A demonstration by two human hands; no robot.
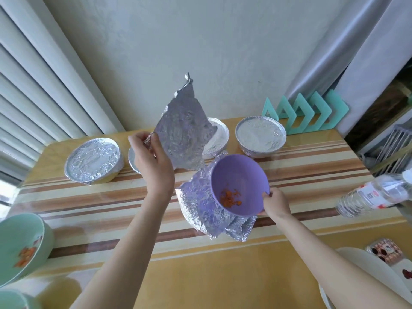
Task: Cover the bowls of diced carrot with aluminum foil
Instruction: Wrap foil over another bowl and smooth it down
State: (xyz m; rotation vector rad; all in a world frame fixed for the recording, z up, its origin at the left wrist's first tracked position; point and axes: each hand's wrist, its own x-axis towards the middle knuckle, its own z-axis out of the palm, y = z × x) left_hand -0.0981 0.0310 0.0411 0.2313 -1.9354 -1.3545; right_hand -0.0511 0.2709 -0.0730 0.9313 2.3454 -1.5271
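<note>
Striped worktop [200, 275] fills the lower view. Along its far edge stand foil-sealed bowls: left covered bowl [93, 160], middle covered bowl [217, 139] partly hidden, right covered bowl [260, 137]. Green bowl [22, 246] at the near left edge, uncovered, with carrot bits inside. Foil sheet [182, 134] is held upright above the worktop; left hand [153, 161] fingers pinch its lower left corner. Crumpled foil [200, 204] lies mid-worktop, under and left of the purple bowl [239, 175]. This bowl is tilted, its opening toward the camera; right hand [275, 202] fingers grasp its near rim. Bottle [374, 192] at right. Diced carrot [229, 197] sits low inside the purple bowl.
</note>
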